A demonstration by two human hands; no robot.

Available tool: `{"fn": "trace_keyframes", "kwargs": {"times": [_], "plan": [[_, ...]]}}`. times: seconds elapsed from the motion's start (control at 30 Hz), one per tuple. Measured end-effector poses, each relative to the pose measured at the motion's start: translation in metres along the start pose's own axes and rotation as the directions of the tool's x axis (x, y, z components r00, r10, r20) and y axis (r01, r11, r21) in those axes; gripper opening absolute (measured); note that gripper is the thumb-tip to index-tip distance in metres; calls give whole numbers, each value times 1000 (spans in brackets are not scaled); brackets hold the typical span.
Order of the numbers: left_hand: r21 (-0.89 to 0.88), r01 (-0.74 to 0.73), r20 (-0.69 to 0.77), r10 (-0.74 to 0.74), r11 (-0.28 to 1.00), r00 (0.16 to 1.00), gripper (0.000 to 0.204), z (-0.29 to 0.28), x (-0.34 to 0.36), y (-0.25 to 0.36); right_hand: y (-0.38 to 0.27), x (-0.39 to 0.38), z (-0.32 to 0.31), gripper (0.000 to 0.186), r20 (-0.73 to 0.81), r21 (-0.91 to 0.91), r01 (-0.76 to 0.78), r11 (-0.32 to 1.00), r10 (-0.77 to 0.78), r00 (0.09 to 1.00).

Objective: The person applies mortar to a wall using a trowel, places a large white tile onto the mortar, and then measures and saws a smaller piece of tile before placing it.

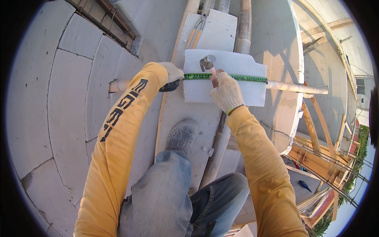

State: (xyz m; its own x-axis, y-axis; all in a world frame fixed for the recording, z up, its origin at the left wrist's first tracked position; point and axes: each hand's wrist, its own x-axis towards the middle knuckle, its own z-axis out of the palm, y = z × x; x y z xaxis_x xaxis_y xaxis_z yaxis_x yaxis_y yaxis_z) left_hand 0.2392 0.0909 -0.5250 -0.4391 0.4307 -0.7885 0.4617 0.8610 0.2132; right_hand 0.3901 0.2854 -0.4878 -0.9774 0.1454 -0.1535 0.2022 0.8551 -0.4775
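Nearest, at the bottom, are a person's bent knees in faded blue jeans [162,185], with a grey perforated shoe [181,136] planted on a long, pale, dusty board [171,112]. Two arms in yellow sleeves reach forward, both hands in off-white knit gloves.

Ahead of the shoe, a white block [199,91] lies across the board, its right part overhanging the board's right edge. It is smooth and flat-faced, with a notch at its far right corner. A tape measure's bright green blade [246,78], dark-marked, runs straight across it from left edge to right edge. The black tape case [169,86] sits just off the left edge, under the curled fingers of the left hand [172,72].

The right hand [228,93] is closed round the handle of a claw hammer [207,63]; the blade passes by its fingers, though whether they touch it is unclear. The hammer's grey head is over the block's far half.

Beyond the block's far edge, orange-handled pincers [196,31] lie on a pale slab [221,29].
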Motion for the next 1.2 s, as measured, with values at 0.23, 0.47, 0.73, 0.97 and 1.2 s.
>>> {"fn": "trace_keyframes", "kwargs": {"times": [0.23,0.47,0.73,0.97,1.2], "plan": [[1,-9,12,9,1000,1000,34,-12,-17,13,4,5,6,17,41,-129,51,990,-46,998],[71,-54,-11,55,996,998,34,9,15,-14,-12,6,6,17,97,-132,58,990,-45,994],[19,-27,-39,27,999,999,44,3,5,-6,-9,20,13,16,-8,-171,5,985,-7,1000],[-65,25,24,-23,998,999,50,-6,-5,3,-17,64,10,15,-70,-155,-5,988,-6,998],[63,-72,-52,75,995,996,37,2,-2,2,-16,37,14,16,47,-124,-17,992,23,999]]}}
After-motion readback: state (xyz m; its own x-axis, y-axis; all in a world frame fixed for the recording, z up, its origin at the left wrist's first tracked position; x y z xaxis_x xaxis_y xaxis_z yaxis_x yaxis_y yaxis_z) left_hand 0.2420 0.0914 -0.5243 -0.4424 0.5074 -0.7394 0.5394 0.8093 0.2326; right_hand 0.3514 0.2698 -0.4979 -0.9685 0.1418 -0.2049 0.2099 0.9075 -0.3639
